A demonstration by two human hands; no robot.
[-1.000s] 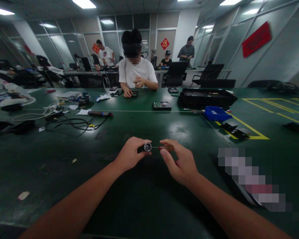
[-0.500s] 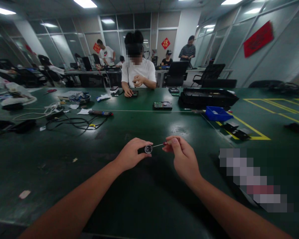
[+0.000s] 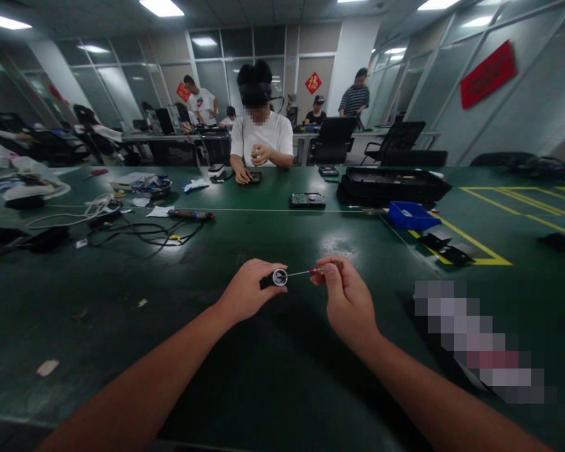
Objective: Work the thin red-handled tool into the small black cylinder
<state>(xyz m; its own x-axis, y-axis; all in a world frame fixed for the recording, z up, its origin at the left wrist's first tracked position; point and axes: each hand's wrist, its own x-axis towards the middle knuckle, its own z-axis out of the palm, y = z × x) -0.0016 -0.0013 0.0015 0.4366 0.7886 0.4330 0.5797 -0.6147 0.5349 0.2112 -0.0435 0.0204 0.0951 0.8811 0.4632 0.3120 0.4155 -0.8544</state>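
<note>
While my left hand [image 3: 250, 292] keeps the tube [image 3: 279, 277] clamped between the thumb below and a finger above, its round end facing me, my right hand [image 3: 351, 298] is pinched together on the handle of the screwdriver [image 3: 316, 270]. Compared with a second ago, that right hand sits farther from the tube and has rolled over: the thumb, then stretched out beneath the handle, now lies across its near side, and more of the shaft shows. Against half a second ago, the shaft slants less and runs nearer to level, and the tube's end stands a touch higher. The shaft meets the tube at the right of its rim; how far in the tip reaches, I cannot tell. Tube and screwdriver are both in front of me, over the table [image 3: 169, 285], between my two hands. Beyond them, the hard drive [image 3: 307, 199] and the blue tray [image 3: 412, 216] lie where they lay, and across from me a co-worker [image 3: 262, 129] in white has one hand raised, as before.
</note>
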